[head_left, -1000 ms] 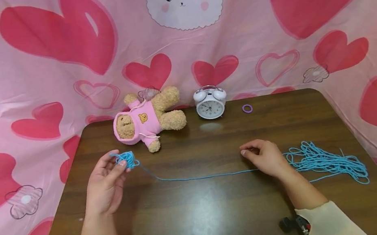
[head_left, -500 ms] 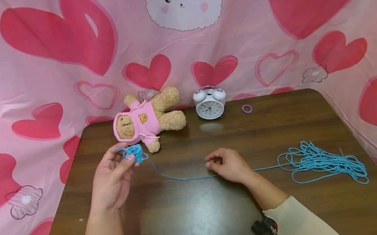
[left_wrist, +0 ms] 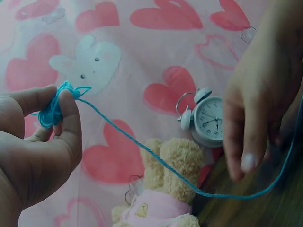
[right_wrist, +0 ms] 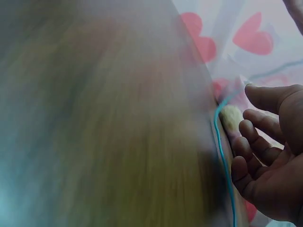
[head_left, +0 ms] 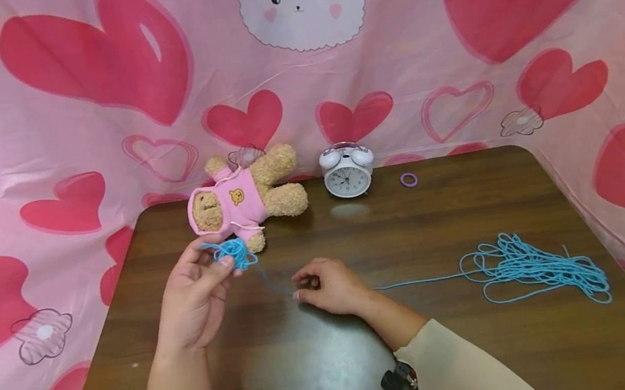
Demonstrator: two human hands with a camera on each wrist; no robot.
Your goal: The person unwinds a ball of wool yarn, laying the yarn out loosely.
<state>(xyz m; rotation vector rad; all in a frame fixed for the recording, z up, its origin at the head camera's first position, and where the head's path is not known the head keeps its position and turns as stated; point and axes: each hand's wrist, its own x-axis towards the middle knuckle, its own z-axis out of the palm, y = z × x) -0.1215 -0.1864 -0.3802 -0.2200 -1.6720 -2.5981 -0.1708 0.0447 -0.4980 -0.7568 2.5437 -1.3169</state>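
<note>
My left hand [head_left: 196, 295] pinches a small tangled bundle of blue yarn [head_left: 234, 254] between thumb and fingers, raised in front of the teddy bear [head_left: 242, 198]. From the bundle a single strand [left_wrist: 142, 146] sags down and runs right across the table. My right hand [head_left: 330, 286] hovers near that strand, its fingers loosely bent. Thumb and fingertips stand apart with nothing between them in the right wrist view, where the yarn passes beside the hand. At the strand's other end a larger loose heap of blue yarn [head_left: 535, 269] lies on the table's right side.
The bear, in a pink hoodie, lies on its side at the back of the brown table [head_left: 327, 363]. Beside it stands a white twin-bell alarm clock [head_left: 347, 172]. A purple ring [head_left: 409, 180] lies right of the clock. Pink heart-print cloth [head_left: 416, 35] hangs behind.
My right hand has moved left along the strand, from near the yarn heap toward my left hand. The left hand has shifted slightly right with its bundle.
</note>
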